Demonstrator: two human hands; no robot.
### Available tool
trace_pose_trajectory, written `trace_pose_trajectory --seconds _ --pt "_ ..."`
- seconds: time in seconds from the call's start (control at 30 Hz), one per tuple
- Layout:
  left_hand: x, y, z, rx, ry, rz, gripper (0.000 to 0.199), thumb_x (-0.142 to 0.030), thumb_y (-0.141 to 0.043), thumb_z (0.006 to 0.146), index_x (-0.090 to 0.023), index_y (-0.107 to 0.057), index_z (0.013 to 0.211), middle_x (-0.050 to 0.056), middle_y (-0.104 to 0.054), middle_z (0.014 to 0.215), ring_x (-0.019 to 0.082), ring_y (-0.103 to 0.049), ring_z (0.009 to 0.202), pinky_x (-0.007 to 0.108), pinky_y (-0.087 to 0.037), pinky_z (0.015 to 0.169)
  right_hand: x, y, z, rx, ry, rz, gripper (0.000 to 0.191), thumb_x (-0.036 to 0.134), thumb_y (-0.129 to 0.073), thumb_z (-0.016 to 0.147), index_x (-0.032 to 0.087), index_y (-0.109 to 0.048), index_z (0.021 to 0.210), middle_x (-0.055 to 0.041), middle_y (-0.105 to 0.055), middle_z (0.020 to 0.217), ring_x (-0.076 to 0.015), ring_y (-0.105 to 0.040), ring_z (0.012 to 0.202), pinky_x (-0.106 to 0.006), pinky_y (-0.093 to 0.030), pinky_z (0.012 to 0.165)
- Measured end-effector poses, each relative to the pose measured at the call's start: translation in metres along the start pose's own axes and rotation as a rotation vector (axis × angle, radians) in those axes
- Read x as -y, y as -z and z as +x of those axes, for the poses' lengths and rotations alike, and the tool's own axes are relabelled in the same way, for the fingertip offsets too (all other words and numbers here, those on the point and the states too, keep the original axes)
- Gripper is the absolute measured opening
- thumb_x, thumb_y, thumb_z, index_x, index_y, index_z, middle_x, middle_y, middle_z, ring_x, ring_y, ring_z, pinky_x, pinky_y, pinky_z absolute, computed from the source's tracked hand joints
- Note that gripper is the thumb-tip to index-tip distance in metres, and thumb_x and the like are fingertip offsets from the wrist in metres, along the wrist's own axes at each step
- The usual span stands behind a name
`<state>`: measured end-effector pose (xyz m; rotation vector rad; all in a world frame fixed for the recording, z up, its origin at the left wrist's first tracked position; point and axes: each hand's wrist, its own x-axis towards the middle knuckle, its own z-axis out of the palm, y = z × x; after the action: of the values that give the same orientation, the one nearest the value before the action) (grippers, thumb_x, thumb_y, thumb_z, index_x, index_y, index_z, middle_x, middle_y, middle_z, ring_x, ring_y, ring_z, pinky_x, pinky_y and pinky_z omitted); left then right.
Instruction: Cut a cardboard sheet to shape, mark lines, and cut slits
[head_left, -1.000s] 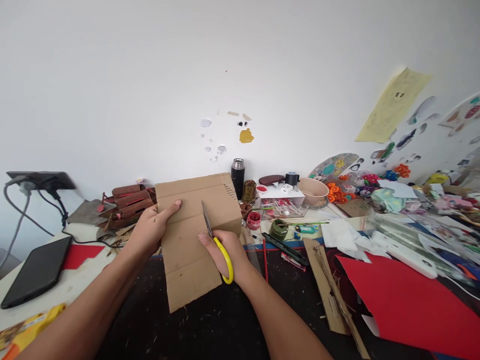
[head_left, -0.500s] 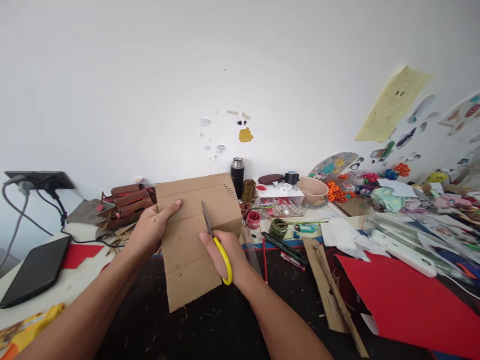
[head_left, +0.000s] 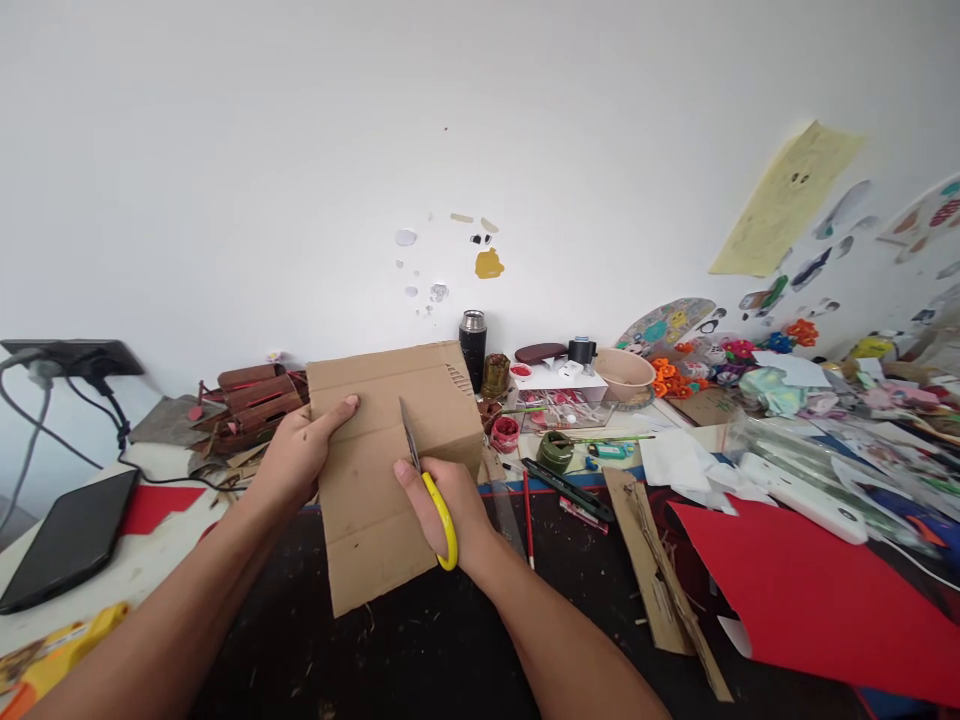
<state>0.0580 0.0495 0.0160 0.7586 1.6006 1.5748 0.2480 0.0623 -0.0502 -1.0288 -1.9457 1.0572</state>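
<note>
A sheet of brown cardboard is held up, tilted, over the dark mat. My left hand grips its left edge, thumb on the front face and the other fingers hidden behind. Scissors with yellow handles are in my right hand, whose fingers are wrapped round the grips. One blade lies across the front of the cardboard, pointing up and left; the other blade is hidden. To the right of the blade, the cardboard bends back along a slit, and a torn patch near its top right corner bares the corrugation.
Behind the cardboard stand a black flask and paint jars. A dark green cutter, cardboard strips and red paper lie to the right. At left are a black tablet and a power strip with cables.
The whole view has shifted slightly. My hands, the scissors and the cardboard keep nearly the same places relative to one another; no further cutting is visible.
</note>
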Motion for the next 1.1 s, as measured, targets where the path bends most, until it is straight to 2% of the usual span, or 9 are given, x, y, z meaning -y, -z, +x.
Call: trace_pose_trajectory --seconds 0.13,0.43,0.53,0.87,1.1 --pt "0.004 0.002 0.004 0.001 -0.008 -0.006 0.038 -0.043 -0.088 0.074 -0.018 -0.079 0.101 0.013 -0.085 0.087 0.033 -0.082 0.073 0.035 -0.065 0.054 0.0 -0.001 -0.001 -0.007 -0.021 0.005 0.06 0.068 -0.051 0.108 0.023 -0.046 0.069 0.0001 -0.053 0.067 -0.0168 -0.047 0.067 -0.031 -0.028 0.062" --pt "0.011 0.005 0.01 0.012 -0.014 -0.019 0.035 -0.043 -0.088 0.077 -0.019 -0.08 0.102 0.012 -0.086 0.094 0.03 -0.083 0.075 0.03 -0.063 0.051 0.001 -0.004 -0.001 -0.007 -0.019 0.02 0.055 0.06 -0.054 0.108 0.023 -0.045 0.068 0.0009 -0.054 0.066 -0.016 -0.048 0.066 -0.03 -0.03 0.062" --pt "0.011 0.006 0.012 0.017 -0.011 -0.003 0.036 -0.044 -0.088 0.077 -0.019 -0.08 0.102 0.013 -0.086 0.095 0.031 -0.083 0.075 0.032 -0.064 0.052 -0.002 -0.006 0.0 0.0 -0.034 0.03 0.055 0.06 -0.054 0.108 0.023 -0.046 0.068 0.0008 -0.054 0.066 -0.0159 -0.049 0.066 -0.029 -0.031 0.062" --pt "0.01 0.007 0.011 0.028 -0.029 0.003 0.042 -0.045 -0.089 0.075 -0.018 -0.081 0.105 0.014 -0.086 0.091 0.034 -0.084 0.076 0.037 -0.067 0.058 -0.006 0.001 0.003 0.042 0.009 0.072 0.06 0.07 -0.052 0.106 0.022 -0.05 0.07 0.0004 -0.054 0.068 -0.0165 -0.049 0.067 -0.028 -0.033 0.062" --pt "0.007 0.005 0.008 0.021 0.004 0.01 0.033 -0.042 -0.088 0.075 -0.018 -0.079 0.096 0.014 -0.085 0.086 0.033 -0.082 0.069 0.033 -0.062 0.048 -0.004 0.005 0.005 0.073 -0.017 0.107 0.067 0.08 -0.06 0.099 0.02 -0.059 0.07 -0.0002 -0.059 0.068 -0.0168 -0.052 0.068 -0.027 -0.035 0.061"
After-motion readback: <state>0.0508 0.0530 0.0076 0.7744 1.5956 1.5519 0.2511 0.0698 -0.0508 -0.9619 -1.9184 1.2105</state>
